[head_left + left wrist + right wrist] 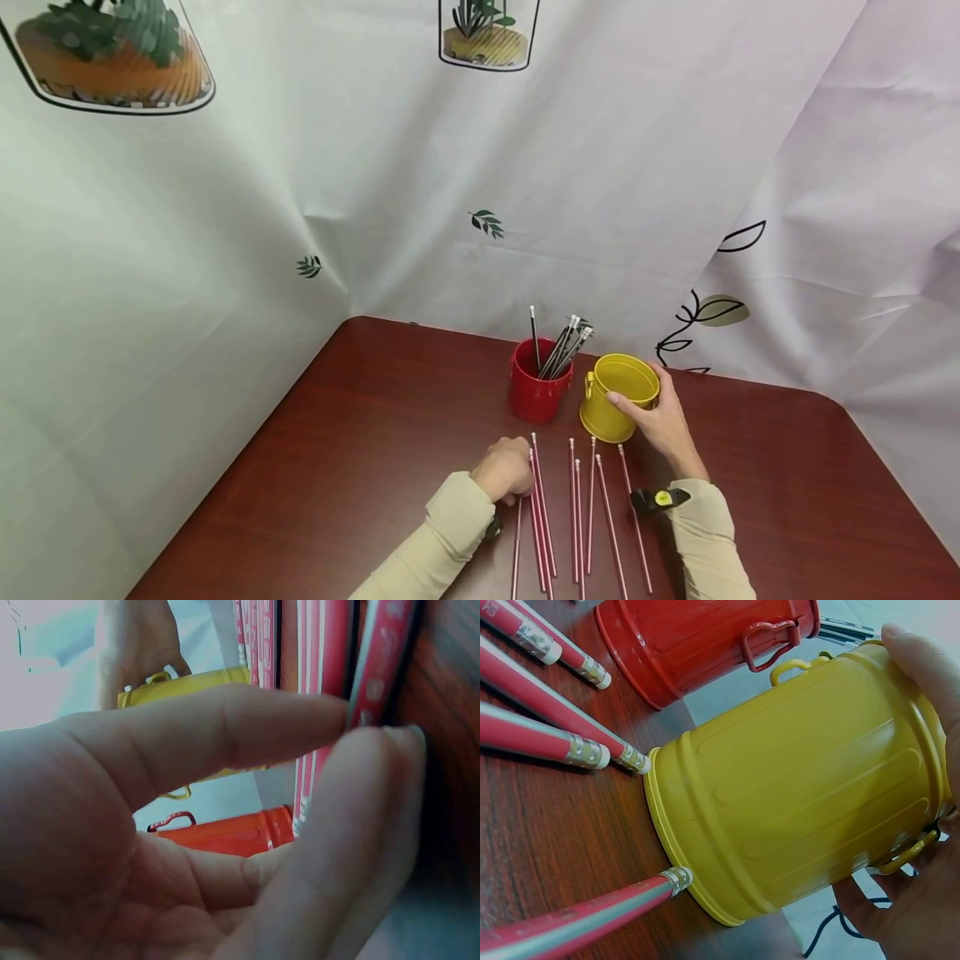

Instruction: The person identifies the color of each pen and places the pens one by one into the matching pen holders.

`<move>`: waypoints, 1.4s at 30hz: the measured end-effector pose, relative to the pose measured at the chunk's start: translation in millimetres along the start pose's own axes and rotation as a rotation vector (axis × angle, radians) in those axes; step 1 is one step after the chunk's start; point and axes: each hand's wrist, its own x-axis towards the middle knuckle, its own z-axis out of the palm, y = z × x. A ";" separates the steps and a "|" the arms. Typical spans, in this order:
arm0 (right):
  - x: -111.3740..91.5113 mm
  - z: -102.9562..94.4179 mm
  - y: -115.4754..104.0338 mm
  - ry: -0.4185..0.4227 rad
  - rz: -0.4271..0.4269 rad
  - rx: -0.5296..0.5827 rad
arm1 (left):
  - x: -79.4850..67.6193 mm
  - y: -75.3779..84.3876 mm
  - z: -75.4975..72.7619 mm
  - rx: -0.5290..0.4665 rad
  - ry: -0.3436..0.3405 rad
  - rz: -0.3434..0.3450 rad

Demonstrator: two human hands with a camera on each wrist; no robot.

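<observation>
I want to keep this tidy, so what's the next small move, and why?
Probably lift the pink pencil pinched in the left hand towards the yellow bucket: the right hand holds that bucket, no pencils show inside it, and the red bucket holds dark pencils.

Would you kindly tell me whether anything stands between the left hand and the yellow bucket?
Only pink pencils, lying flat on the table; nothing upright is visible between the left hand and the yellow bucket.
</observation>
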 end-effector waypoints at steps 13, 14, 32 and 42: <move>-1.1 -0.4 0.1 -0.004 0.000 0.001 | -2.5 -0.5 8.2 -0.013 0.075 0.086; -1.1 -0.5 0.0 -0.003 -0.001 0.000 | -2.4 -0.6 8.4 -0.016 0.079 0.089; -3.0 -0.5 -1.8 0.003 -0.006 -0.003 | -4.9 -1.1 -3.2 -0.028 0.184 0.156; -3.5 -0.4 -1.3 -0.010 0.005 -0.005 | -9.0 1.9 -28.9 -0.109 0.277 0.192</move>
